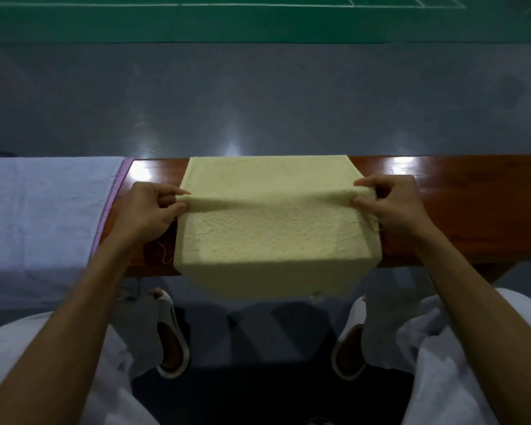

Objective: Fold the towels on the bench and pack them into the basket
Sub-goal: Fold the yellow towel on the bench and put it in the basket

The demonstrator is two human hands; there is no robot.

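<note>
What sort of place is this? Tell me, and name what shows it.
Probably an indoor sports hall: a green court with white lines lies beyond the glossy grey floor, and a long wooden bench bearing a yellow towel stands alongside.

The tabletop (472, 210) lies bare to the right of the yellow towel (267, 234), from the right hand (393, 204) out to the frame's edge, so there is open room there. On the left a pale lilac towel (37, 210) covers the tabletop from far edge to near edge. Only a narrow strip of bare wood is left between it and the yellow towel, and the left hand (144, 210) fills most of that strip. Both hands pinch the yellow towel's raised fold, which crosses the middle. Beyond the far edge the grey floor (258, 96) lies open. On the near side the person's legs (436, 338) flank the overhanging cloth.
</note>
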